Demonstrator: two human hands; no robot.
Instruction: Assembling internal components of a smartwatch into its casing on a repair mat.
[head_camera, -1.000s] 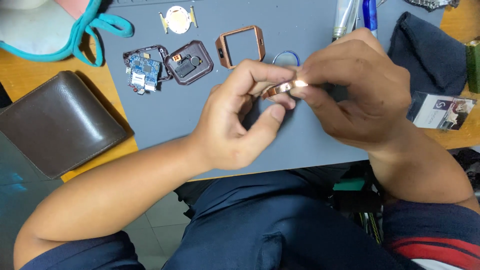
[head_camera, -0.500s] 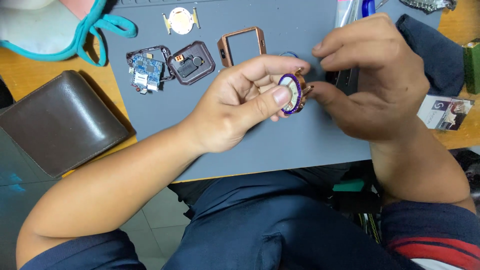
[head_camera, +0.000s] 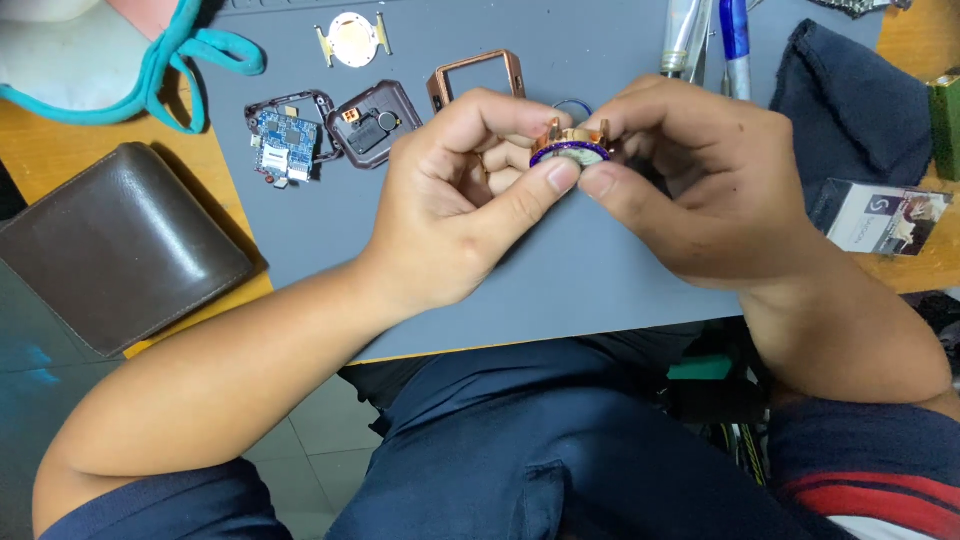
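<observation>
I read the scene outward from the grey mat (head_camera: 600, 290) on the surface. Off its left edge lies a brown wallet (head_camera: 115, 250). On the mat's upper left rest a blue circuit board (head_camera: 283, 145), a dark square casing (head_camera: 370, 125) and a copper frame (head_camera: 478, 75). Above the mat's centre, my left hand (head_camera: 450, 215) and right hand (head_camera: 700, 190) meet on a small round part (head_camera: 570, 150), purple-rimmed with copper tabs. Each grip is pressed together on it: thumb below, fingertips above, both hands pinching the same part. A dark cloth (head_camera: 850, 110) lies at the mat's right edge.

Risk, as I judge it: the part is small and held by its rim only. Uneven thumb pressure could flip it out of the pinch toward the loose components, or bend the thin tabs.
</observation>
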